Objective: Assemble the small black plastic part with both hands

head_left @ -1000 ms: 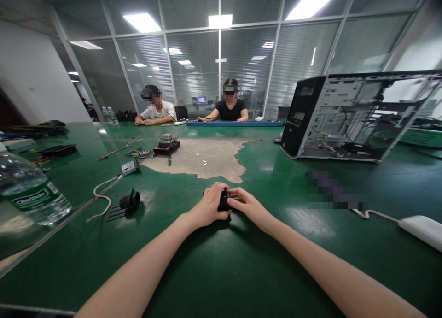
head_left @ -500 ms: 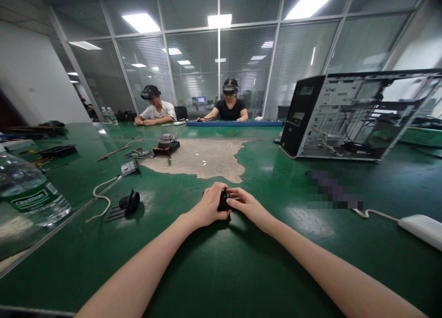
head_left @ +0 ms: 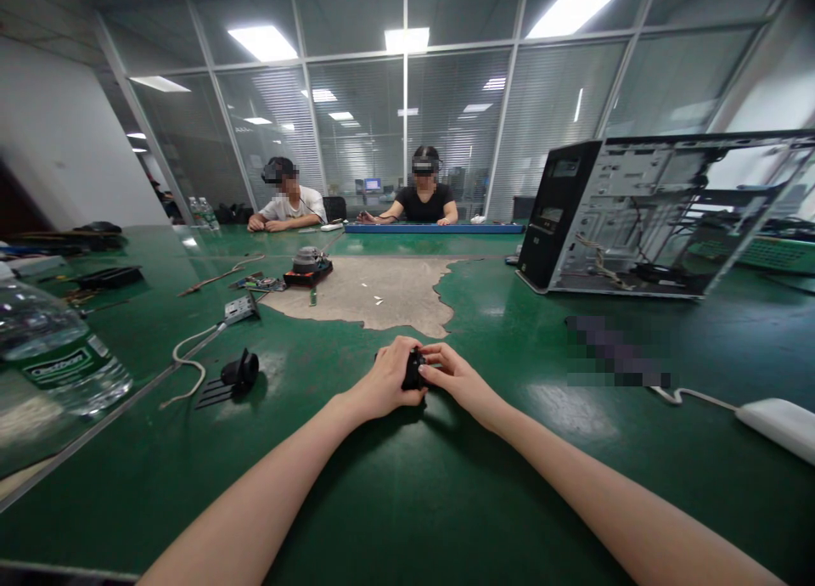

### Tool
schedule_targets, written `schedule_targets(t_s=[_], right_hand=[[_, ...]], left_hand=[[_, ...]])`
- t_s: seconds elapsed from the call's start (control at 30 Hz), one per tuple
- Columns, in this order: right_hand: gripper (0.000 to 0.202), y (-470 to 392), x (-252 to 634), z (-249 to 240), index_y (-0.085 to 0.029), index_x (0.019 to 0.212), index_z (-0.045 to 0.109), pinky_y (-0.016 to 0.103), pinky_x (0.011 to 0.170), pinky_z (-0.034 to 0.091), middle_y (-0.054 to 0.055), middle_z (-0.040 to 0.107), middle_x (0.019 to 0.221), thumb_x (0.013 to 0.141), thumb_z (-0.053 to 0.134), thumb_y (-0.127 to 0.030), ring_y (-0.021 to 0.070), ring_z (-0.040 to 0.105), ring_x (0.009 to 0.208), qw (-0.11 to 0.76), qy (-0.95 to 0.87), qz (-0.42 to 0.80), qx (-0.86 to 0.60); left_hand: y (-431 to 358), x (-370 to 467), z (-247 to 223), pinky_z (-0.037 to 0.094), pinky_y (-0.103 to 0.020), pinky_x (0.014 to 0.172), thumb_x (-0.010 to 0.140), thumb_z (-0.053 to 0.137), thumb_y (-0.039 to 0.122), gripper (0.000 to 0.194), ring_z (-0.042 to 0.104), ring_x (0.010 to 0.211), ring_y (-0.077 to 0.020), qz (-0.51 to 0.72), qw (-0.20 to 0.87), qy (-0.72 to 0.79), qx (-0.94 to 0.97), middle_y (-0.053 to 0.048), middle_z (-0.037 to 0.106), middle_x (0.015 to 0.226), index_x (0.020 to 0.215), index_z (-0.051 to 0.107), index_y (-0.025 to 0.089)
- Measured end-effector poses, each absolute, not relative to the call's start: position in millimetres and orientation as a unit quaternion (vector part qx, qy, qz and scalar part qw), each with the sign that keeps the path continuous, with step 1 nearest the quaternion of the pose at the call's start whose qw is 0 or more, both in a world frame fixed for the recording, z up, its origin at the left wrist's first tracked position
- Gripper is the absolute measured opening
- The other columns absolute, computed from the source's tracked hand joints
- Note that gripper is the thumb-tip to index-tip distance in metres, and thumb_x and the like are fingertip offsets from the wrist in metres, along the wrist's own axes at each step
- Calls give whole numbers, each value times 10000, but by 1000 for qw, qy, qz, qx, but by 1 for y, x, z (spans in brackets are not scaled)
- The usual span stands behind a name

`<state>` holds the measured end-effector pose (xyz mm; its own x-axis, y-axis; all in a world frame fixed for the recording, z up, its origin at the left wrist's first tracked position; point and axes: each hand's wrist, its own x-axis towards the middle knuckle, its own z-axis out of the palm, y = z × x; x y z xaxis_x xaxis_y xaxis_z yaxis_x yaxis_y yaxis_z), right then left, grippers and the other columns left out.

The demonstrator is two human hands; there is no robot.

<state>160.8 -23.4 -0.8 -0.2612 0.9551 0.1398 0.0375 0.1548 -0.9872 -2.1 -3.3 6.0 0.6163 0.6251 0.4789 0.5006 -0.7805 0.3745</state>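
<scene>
Curling around a small black object (head_left: 413, 370), the left hand (head_left: 386, 380) grips it from its side, while the right hand (head_left: 453, 377) touches its right edge with bent fingers, palm partly open. The object sits low over the green table (head_left: 407, 501), just nearer than the bare tan patch (head_left: 407, 293).

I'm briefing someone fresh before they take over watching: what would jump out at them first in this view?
Probably the open computer case, standing large at the right. Next, the left hand gripping a small black part at centre, the right hand's fingers against its side. Then the big water bottle at the left edge and the ragged tan patch on the green tabletop.
</scene>
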Motion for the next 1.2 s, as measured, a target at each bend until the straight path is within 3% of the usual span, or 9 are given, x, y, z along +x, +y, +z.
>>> schedule_targets(t_s=[0.3,0.6,0.77,0.87,1.2], right_hand=[[283,-28,160,5,-208,857,468,320,738,443,4,551,897,666,635,-331,152,554,832,453,-603,527,-391],[301,-24,161,1,-189,946,510,344,765,429,32,568,892,717,571,-375,161,548,822,448,-614,497,-419],[306,-27,161,6,-211,858,481,332,760,439,6,556,899,634,661,-316,158,548,841,454,-601,537,-380],[271,-28,159,7,-209,812,464,322,755,437,-5,553,874,650,647,-328,143,551,813,469,-596,536,-371],[309,-26,160,4,-203,901,504,358,821,409,23,548,930,660,636,-346,167,532,883,451,-609,503,-415]], left_hand=[[-4,-2,7,353,-368,826,632,604,211,525,439,950,-212,298,94,314,897,-51,428,1021,1073,319,203],[-4,-2,7,358,-371,829,622,612,209,553,436,958,-219,303,106,316,893,-58,421,1035,1088,315,208],[-5,-2,7,355,-376,819,610,608,190,543,448,943,-220,305,109,316,892,-49,431,1015,1076,331,217],[-4,-2,7,356,-378,814,605,609,190,547,450,933,-220,306,107,315,892,-50,432,1010,1075,330,214],[-4,-2,7,356,-384,835,611,606,201,551,443,961,-224,304,115,318,891,-51,420,1028,1083,321,219]])
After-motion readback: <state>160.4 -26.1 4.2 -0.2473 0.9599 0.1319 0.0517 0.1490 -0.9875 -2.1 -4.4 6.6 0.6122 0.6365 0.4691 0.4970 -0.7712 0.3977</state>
